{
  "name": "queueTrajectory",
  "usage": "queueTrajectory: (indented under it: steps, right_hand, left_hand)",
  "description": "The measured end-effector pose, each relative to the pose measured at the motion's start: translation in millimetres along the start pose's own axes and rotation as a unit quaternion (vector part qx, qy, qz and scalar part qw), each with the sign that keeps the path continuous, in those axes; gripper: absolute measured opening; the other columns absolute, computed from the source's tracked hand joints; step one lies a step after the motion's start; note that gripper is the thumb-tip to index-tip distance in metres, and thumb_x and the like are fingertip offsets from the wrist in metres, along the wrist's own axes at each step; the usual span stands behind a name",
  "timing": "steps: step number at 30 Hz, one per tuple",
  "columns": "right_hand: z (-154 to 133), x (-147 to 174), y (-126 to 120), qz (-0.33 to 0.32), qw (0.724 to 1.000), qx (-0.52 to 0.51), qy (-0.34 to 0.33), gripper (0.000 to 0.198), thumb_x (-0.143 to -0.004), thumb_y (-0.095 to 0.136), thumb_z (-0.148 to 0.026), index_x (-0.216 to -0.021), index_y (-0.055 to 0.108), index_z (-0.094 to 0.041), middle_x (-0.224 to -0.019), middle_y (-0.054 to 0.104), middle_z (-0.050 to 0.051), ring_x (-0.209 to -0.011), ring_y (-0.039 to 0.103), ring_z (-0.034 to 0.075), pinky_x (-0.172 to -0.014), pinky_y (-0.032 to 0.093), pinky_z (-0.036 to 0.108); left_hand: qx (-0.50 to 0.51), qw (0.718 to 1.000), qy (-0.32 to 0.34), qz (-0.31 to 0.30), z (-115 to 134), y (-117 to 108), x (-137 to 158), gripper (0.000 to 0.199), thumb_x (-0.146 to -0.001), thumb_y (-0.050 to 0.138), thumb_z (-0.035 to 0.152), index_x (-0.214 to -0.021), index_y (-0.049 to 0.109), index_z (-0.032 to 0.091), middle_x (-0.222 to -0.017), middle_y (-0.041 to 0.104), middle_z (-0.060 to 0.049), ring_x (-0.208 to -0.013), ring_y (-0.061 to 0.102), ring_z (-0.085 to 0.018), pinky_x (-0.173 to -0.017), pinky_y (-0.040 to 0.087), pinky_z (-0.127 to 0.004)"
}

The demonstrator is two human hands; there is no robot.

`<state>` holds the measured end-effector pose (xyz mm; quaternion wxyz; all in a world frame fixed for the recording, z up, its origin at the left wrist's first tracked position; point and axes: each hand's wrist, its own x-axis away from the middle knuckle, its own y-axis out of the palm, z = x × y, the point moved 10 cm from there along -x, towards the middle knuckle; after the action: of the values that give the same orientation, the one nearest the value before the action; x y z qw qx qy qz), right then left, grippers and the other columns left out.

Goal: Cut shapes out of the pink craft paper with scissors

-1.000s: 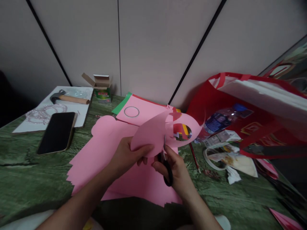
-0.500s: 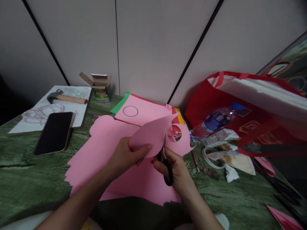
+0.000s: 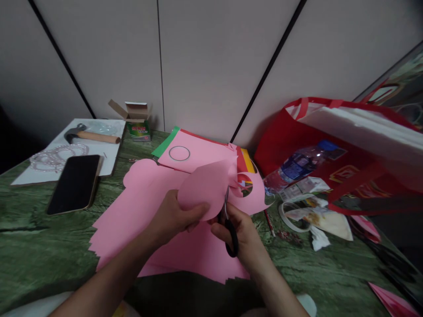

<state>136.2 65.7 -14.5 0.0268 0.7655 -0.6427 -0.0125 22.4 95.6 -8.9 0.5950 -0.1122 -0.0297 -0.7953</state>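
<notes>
My left hand [image 3: 181,213] pinches a curved piece of pink paper [image 3: 205,185] between thumb and fingers, lifted above other pink sheets. In my right hand [image 3: 239,231] is a pair of scissors [image 3: 232,237] with black handles, its blades at the right edge of the held paper. Beneath both hands spreads a large pink sheet [image 3: 145,202] with jagged lower edges. A pink offcut [image 3: 256,193] with a rounded hole curls beside the scissors. Further back, a circle is drawn on a pink sheet [image 3: 201,154] lying over green, red and yellow paper.
On the left are a black phone [image 3: 76,182], a hammer [image 3: 99,136] and beads [image 3: 54,158] on a white board. A small open box [image 3: 139,127] stands behind. To the right are a red bag [image 3: 274,136], a plastic bottle [image 3: 294,165] and a tape roll [image 3: 287,220].
The held paper's upper right tip has dropped and bent down near the blades. The offcut has shifted slightly to the right. Both hands stay almost in place.
</notes>
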Motion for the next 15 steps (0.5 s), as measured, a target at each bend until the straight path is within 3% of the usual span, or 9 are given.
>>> queueTrajectory:
  steps: [15]
  right_hand:
    - [3.5, -0.2, -1.2, 0.003, 1.000, 0.020, 0.012, 0.028, -0.064, 0.074, -0.031, -0.071, 0.051, -0.017, -0.065, 0.046, -0.004, -0.058, 0.041, 0.011, -0.052, 0.032, 0.024]
  left_hand:
    - [0.013, 1.000, 0.016, 0.001, 0.2, -1.4, 0.2, 0.030, -0.068, 0.064, 0.025, -0.044, 0.049, 0.016, -0.035, 0.043, 0.005, -0.034, 0.037, -0.006, -0.035, 0.029, -0.019]
